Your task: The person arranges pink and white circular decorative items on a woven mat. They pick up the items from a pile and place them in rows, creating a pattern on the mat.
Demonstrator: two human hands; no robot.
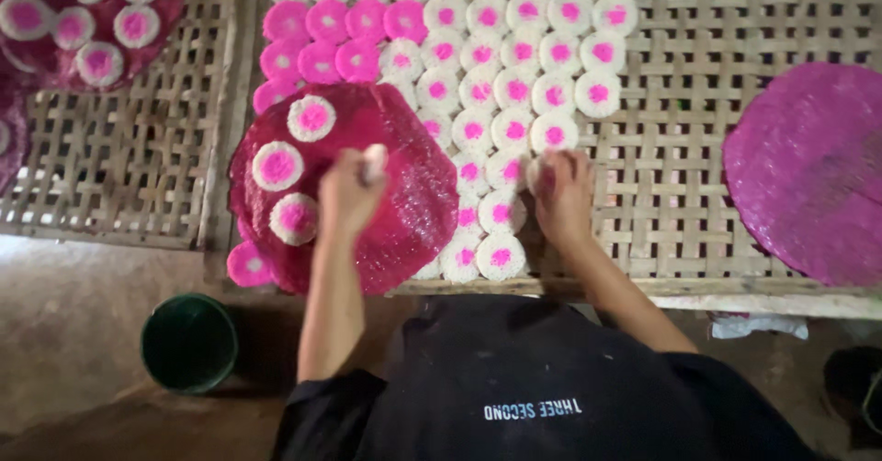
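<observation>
My left hand (349,193) holds a small white-and-pink round cake (374,163) above a round magenta tray (404,213). Three round cakes, white with pink centres, lie on that tray's left part (277,165). My right hand (562,195) presses a similar cake (539,172) down onto the woven bamboo mat (698,149), at the right end of a row. Several rows of white cakes with pink centres (514,57) cover the mat above my hands, with several all-pink ones (326,22) at their upper left.
A second magenta round tray (808,167) lies on the mat at the right. Another woven mat (129,149) at the left carries a tray with cakes (92,20). A dark green bucket (188,342) stands on the floor at lower left.
</observation>
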